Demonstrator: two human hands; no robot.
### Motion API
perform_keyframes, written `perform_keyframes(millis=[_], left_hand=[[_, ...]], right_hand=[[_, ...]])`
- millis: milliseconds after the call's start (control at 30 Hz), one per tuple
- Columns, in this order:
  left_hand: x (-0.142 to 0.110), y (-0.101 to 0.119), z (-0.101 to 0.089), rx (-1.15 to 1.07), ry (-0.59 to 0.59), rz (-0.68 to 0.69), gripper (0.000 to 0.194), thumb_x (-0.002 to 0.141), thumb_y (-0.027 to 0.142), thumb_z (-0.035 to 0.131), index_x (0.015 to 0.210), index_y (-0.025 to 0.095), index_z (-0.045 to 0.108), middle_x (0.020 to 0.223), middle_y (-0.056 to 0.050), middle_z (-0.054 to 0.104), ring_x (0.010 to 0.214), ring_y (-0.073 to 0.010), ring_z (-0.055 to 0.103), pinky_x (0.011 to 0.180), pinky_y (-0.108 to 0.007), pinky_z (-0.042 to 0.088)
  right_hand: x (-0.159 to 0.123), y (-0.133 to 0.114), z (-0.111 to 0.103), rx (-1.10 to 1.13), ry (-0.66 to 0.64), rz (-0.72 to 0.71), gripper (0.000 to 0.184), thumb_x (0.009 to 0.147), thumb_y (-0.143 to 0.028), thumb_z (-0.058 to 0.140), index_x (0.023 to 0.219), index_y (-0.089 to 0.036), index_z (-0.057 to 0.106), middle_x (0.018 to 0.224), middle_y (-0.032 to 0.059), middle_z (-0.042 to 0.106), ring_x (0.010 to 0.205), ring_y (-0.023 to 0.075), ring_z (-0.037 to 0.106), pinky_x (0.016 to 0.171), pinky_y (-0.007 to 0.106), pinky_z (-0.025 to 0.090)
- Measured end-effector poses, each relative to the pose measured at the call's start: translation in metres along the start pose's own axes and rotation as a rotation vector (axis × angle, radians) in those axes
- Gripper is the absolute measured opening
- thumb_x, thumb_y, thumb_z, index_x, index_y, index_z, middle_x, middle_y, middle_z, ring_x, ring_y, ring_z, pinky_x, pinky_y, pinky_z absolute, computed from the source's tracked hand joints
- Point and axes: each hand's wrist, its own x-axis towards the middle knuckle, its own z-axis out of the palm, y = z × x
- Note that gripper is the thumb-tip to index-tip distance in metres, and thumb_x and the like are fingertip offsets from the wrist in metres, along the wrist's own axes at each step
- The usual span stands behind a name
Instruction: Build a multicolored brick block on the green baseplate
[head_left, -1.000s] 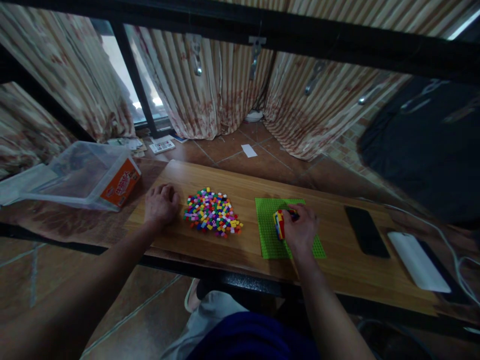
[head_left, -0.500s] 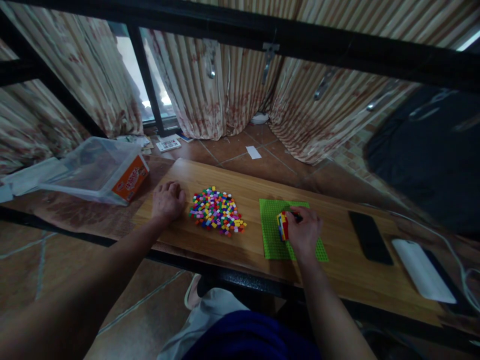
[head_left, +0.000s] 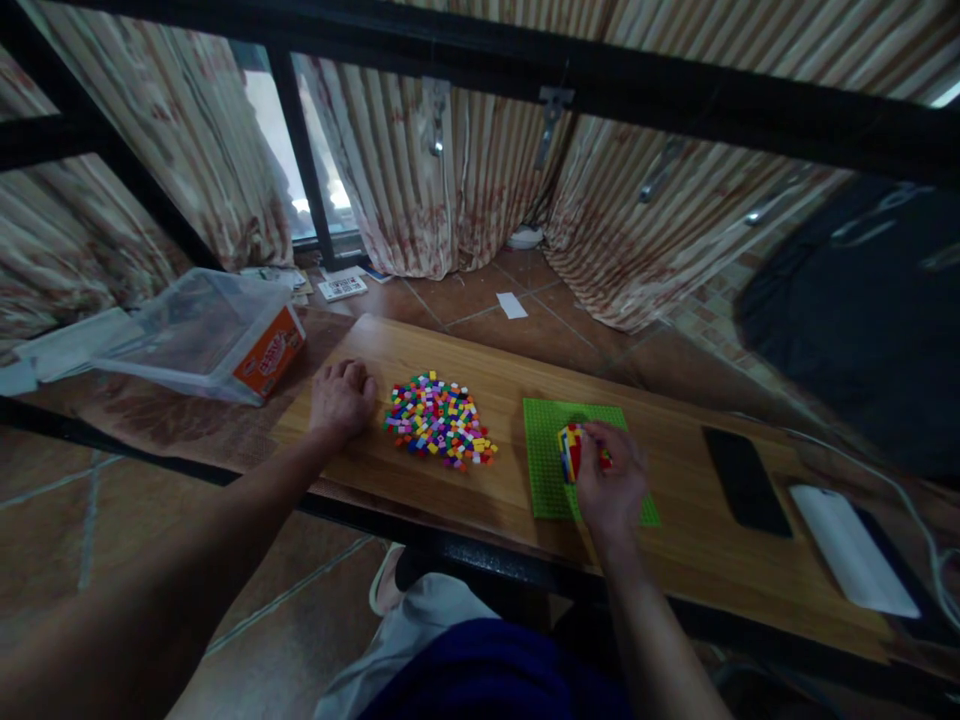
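Note:
My left hand rests on the wooden board, palm down with loosely bent fingers. It holds nothing I can see and lies left of a heap of small multicoloured toy bricks. Toward the right, a green studded baseplate carries a small brick build in red, yellow, blue and white. My right hand is closed around the right side of this build, thumb and fingers bent against it. The fingers and palm hide part of the build, and red bricks show between them.
A clear plastic box with an orange label stands at the left. A black phone and a white oblong object lie at the right, near a white cable. A black metal bar crosses above the board.
My right hand's fingers have shifted slightly on the build, showing more red between them. My left hand stays in place; the whole view has moved a little.

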Motion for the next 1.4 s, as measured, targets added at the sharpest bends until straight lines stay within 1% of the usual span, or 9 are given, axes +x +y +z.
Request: perform_keyframes(millis=[133,233,333,600,767,900,1033,1233,1400], left_hand=[[0.000,0.001,-0.002,0.002,-0.020,-0.003,0.036,0.090,0.036,0.046,0.114,0.015,0.065,0.129,-0.017,0.063,0.122,-0.0348,0.054,0.109,-0.051,0.038],[0.000,0.002,-0.002,0.008,-0.019,-0.010,0.034,0.090,0.035,0.047,0.112,0.016,0.065,0.129,-0.016,0.063,0.122,-0.0342,0.053,0.109,-0.050,0.038],[0.000,0.002,-0.002,0.019,-0.012,-0.004,0.034,0.090,0.035,0.047,0.111,0.016,0.065,0.128,-0.016,0.064,0.120,-0.0343,0.054,0.108,-0.050,0.038],[0.000,0.000,-0.001,0.009,-0.013,0.010,0.037,0.090,0.036,0.047,0.116,0.016,0.065,0.129,-0.017,0.063,0.121,-0.0345,0.054,0.108,-0.051,0.038],[0.000,0.001,-0.002,0.022,-0.025,0.006,0.039,0.090,0.036,0.046,0.117,0.014,0.064,0.130,-0.017,0.063,0.122,-0.0343,0.054,0.109,-0.050,0.038],[0.000,0.002,-0.002,0.017,-0.016,0.003,0.038,0.090,0.035,0.047,0.116,0.015,0.065,0.130,-0.018,0.063,0.122,-0.0355,0.054,0.109,-0.051,0.039],[-0.001,0.000,-0.001,0.012,-0.004,0.001,0.037,0.090,0.035,0.047,0.116,0.015,0.065,0.130,-0.018,0.063,0.122,-0.0355,0.053,0.110,-0.051,0.038],[0.001,-0.001,0.000,-0.008,-0.027,-0.006,0.038,0.089,0.036,0.048,0.117,0.016,0.065,0.131,-0.017,0.062,0.124,-0.0348,0.053,0.111,-0.051,0.037],[0.000,-0.001,0.000,-0.007,-0.013,-0.005,0.039,0.089,0.037,0.048,0.117,0.016,0.065,0.131,-0.017,0.062,0.124,-0.0361,0.053,0.111,-0.052,0.037]], right_hand=[[-0.021,-0.022,0.014,0.051,-0.156,-0.085,0.025,0.097,-0.029,0.049,0.100,-0.021,0.072,0.103,0.0093,0.072,0.100,0.0238,0.064,0.095,0.044,0.050],[-0.035,-0.033,0.028,0.059,-0.319,-0.086,0.027,0.097,-0.025,0.046,0.103,-0.021,0.072,0.101,0.0100,0.072,0.097,0.0233,0.064,0.091,0.041,0.051],[-0.042,-0.037,0.041,0.028,-0.420,-0.063,0.030,0.097,-0.023,0.044,0.106,-0.020,0.072,0.101,0.0102,0.072,0.098,0.0242,0.064,0.090,0.040,0.051],[-0.034,-0.039,0.060,-0.036,-0.513,-0.099,0.032,0.095,-0.020,0.045,0.111,-0.024,0.072,0.099,0.0078,0.068,0.098,0.0246,0.061,0.088,0.038,0.049],[-0.034,-0.043,0.066,-0.098,-0.552,-0.091,0.029,0.095,-0.018,0.046,0.102,-0.022,0.073,0.098,0.0091,0.066,0.097,0.0247,0.060,0.087,0.037,0.048],[-0.035,-0.043,0.065,-0.084,-0.547,-0.061,0.028,0.096,-0.019,0.044,0.094,-0.021,0.072,0.095,0.0091,0.067,0.094,0.0238,0.061,0.086,0.037,0.047],[-0.037,-0.040,0.054,-0.038,-0.491,-0.036,0.028,0.096,-0.020,0.043,0.094,-0.020,0.071,0.092,0.0092,0.069,0.092,0.0234,0.062,0.086,0.037,0.048],[-0.029,-0.029,0.026,0.034,-0.341,0.002,0.027,0.097,-0.030,0.046,0.095,-0.022,0.071,0.094,0.0090,0.073,0.090,0.0228,0.065,0.085,0.038,0.051],[-0.007,-0.005,0.005,-0.008,-0.180,0.029,0.028,0.095,-0.038,0.049,0.094,-0.022,0.072,0.098,0.0093,0.072,0.096,0.0247,0.064,0.091,0.043,0.050]])
